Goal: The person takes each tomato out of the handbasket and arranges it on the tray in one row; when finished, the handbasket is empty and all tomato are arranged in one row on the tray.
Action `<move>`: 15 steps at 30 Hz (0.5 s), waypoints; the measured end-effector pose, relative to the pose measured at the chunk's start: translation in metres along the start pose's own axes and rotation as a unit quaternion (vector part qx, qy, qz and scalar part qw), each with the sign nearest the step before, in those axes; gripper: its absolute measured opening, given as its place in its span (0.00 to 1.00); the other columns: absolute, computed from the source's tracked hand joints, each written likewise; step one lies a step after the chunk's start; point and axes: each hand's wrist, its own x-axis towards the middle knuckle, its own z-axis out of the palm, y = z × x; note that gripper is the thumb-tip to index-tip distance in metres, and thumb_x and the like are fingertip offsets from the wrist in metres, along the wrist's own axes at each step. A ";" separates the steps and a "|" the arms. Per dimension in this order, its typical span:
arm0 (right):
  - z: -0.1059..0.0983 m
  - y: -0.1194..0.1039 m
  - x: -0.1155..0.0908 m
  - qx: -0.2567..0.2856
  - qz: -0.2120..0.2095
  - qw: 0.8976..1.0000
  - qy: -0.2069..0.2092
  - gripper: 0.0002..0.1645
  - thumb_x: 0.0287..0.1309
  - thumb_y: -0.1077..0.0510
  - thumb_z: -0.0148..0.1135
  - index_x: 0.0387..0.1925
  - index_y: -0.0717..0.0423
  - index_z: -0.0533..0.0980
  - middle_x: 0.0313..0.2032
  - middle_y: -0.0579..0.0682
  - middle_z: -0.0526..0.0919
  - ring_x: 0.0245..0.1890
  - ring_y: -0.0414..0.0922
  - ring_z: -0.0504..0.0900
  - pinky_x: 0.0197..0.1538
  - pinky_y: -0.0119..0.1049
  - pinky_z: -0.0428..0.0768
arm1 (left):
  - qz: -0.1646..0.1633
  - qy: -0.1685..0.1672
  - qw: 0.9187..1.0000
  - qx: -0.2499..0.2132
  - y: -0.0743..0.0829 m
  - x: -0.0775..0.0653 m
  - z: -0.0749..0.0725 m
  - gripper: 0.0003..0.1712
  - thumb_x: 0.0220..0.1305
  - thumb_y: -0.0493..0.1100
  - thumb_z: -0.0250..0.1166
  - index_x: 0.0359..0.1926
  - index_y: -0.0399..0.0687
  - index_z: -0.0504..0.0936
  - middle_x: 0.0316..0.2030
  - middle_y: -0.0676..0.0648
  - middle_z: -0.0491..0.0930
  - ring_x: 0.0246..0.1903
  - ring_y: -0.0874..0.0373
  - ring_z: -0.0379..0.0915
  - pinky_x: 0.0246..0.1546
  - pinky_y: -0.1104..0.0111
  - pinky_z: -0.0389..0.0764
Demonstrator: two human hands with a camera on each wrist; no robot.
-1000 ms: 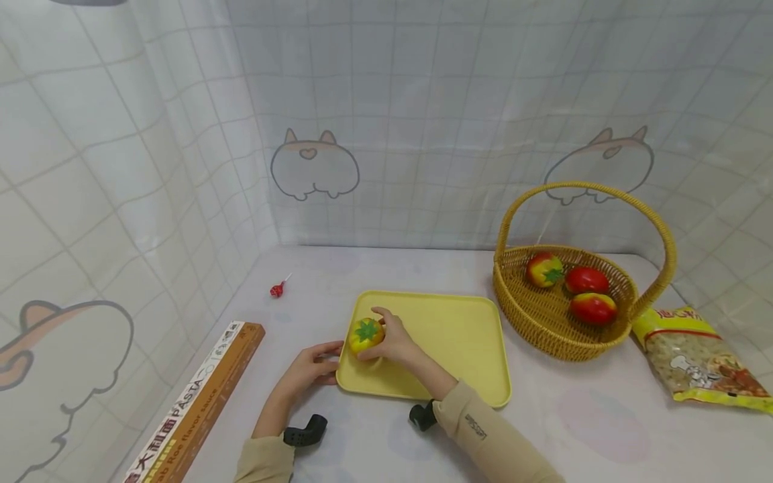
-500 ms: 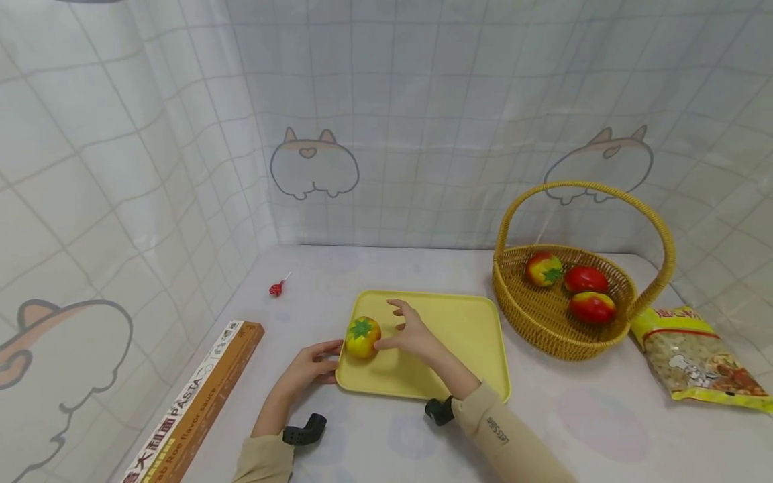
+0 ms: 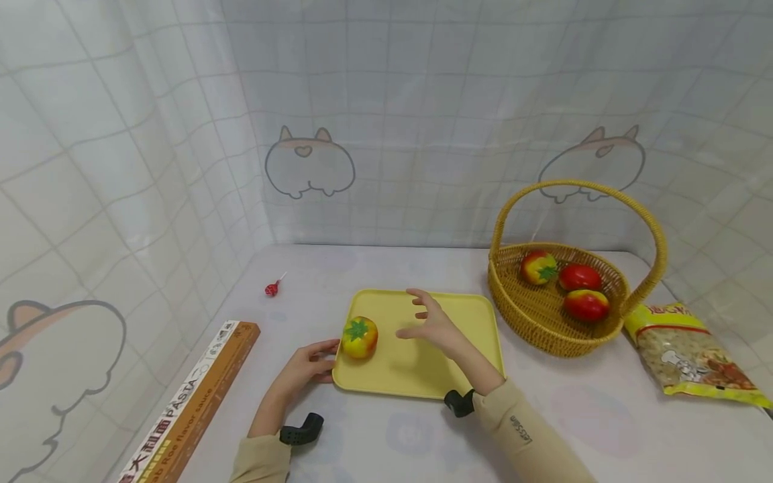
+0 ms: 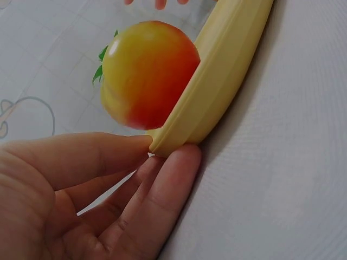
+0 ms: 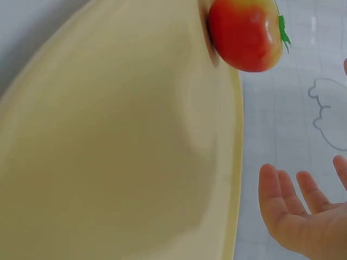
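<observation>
A yellow-and-red tomato-like fruit [image 3: 359, 337] with a green leafy top sits at the left end of the yellow tray [image 3: 386, 372]. My left hand [image 3: 302, 367] holds the tray's left edge; in the left wrist view its thumb [image 4: 108, 157] touches the rim and a finger lies against the outer side. Over the middle of the tray hovers my right hand [image 3: 437, 330], fingers spread and holding nothing, apart from the fruit. The right wrist view shows that same hand [image 5: 303, 222] beyond the tray rim.
At the right stands a wicker basket [image 3: 525, 322] with a tall handle and three red-and-yellow fruits inside. Beside it lies a bag of pasta [image 3: 694, 355]. A long pasta box [image 3: 199, 396] lies on the left, with a red lollipop [image 3: 272, 288] behind it.
My right hand has let go of the fruit and moved right, away from it. The fruit stays on the tray's left end. My left hand keeps its place at the tray's edge.
</observation>
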 end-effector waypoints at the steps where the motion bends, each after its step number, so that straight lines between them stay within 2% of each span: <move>1: -0.002 0.000 -0.001 -0.001 -0.002 1.000 0.001 0.50 0.43 0.62 0.72 0.67 0.47 0.57 0.65 0.62 0.54 0.61 0.62 0.59 0.54 0.53 0.72 | 0.000 -0.001 1.000 -0.001 0.000 0.000 0.000 0.31 0.61 0.36 0.58 0.64 0.33 0.63 0.56 0.33 0.68 0.33 0.55 0.76 0.36 0.66 0.82; 9: -0.015 -0.001 -0.007 -0.014 0.005 0.999 0.029 0.49 0.44 0.63 0.71 0.66 0.46 0.58 0.66 0.61 0.54 0.62 0.61 0.58 0.55 0.54 0.70 | 0.005 -0.006 1.000 0.000 -0.001 -0.001 0.000 0.31 0.61 0.37 0.58 0.64 0.33 0.63 0.55 0.33 0.68 0.33 0.55 0.76 0.37 0.64 0.82; 15: -0.025 0.000 -0.010 -0.025 0.009 0.999 0.038 0.48 0.45 0.61 0.70 0.67 0.46 0.57 0.65 0.59 0.54 0.63 0.59 0.57 0.56 0.55 0.69 | -0.005 0.009 1.000 0.001 0.000 -0.001 0.001 0.31 0.59 0.37 0.60 0.63 0.34 0.65 0.55 0.35 0.69 0.33 0.55 0.76 0.36 0.65 0.82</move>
